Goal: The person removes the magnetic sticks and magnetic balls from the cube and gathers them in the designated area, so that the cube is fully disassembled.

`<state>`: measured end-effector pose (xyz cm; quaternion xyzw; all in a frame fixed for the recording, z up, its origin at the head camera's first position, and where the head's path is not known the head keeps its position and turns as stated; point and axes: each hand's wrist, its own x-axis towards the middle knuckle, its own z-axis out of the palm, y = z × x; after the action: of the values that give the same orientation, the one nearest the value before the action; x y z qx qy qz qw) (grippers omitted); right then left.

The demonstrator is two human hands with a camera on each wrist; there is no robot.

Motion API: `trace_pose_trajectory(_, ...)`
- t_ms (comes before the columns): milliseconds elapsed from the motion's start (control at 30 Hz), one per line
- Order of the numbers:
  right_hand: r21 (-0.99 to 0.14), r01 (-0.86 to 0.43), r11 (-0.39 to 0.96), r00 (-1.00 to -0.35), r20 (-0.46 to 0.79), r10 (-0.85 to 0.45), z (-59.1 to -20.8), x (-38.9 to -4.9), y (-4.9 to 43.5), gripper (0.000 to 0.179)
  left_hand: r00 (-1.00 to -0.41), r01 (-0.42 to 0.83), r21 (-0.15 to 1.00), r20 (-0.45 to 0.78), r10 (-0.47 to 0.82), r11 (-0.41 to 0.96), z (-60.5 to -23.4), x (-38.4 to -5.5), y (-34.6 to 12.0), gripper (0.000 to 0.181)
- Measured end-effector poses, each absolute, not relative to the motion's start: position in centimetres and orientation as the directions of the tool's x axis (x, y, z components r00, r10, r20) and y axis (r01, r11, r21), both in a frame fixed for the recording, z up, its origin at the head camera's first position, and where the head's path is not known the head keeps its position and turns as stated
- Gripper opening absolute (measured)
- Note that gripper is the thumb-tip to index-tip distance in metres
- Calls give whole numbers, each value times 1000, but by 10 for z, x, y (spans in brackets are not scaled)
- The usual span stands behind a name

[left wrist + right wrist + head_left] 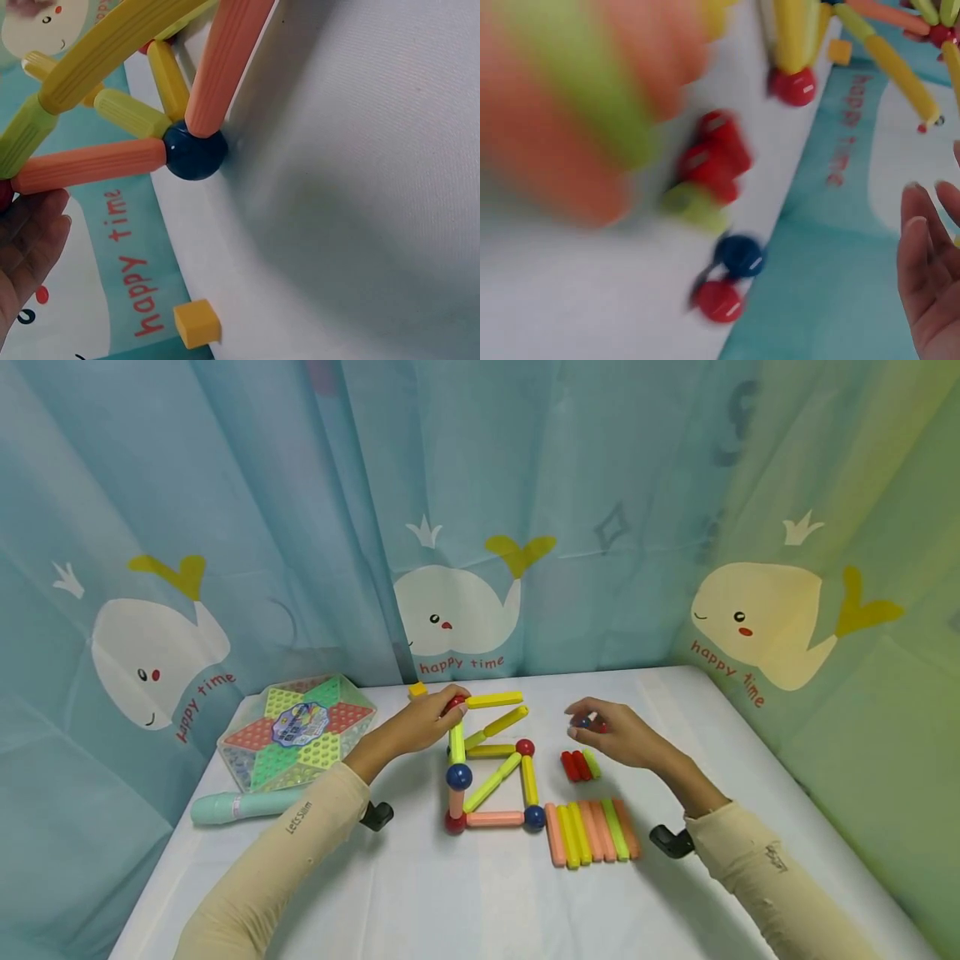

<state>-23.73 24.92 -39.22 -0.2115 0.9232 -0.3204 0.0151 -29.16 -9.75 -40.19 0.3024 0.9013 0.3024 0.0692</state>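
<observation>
My left hand (423,718) grips a red ball (454,702) at the top back corner of a frame built from magnetic rods and balls. A yellow rod (493,699) juts rightward from that ball. In the left wrist view, a salmon rod (90,165) joins it to a blue ball (195,150) low at the back. The frame's lower square has a red ball (525,747) and a blue ball (534,817) on its right side. My right hand (618,735), fingers relaxed, hovers by a loose blue ball (739,255) and a loose red ball (720,301).
Short red rods (576,766) and a short green one (592,764) lie before my right hand. A row of longer rods (592,832) lies nearer. Leftward are a hexagonal box (296,727) and a mint tube-shaped object (247,806). A yellow block (197,324) sits by the back edge.
</observation>
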Motion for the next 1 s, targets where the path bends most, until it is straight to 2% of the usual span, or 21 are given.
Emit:
trace_pose_trajectory(233, -629, -401, 666, -911, 192, -366, -374, -270, 191, 34, -793, 526, 590, 80, 605, 612, -401, -289, -97, 36)
trace_pose_trajectory(367, -627, -423, 654, -894, 172, -414, -367, -280, 167, 38, -786, 538, 577, 80, 613, 615, -400, -288, -96, 41)
trace_pose_trajectory(500, -578, -470, 667, -861, 136, -490, -364, -288, 150, 40, -799, 518, 567, 55, 598, 640, -398, -288, -95, 45)
trace_pose_trajectory(733, -524, -523, 673, -813, 70, -578, -361, -297, 131, 34, -819, 477, 571, 12, 574, 668, -399, -290, -95, 49)
trace_pose_trajectory(1000, -553, -567, 610, -751, 45, -658, -363, -304, 117, 20, -819, 481, 576, 24, 574, 661, -403, -292, -98, 43)
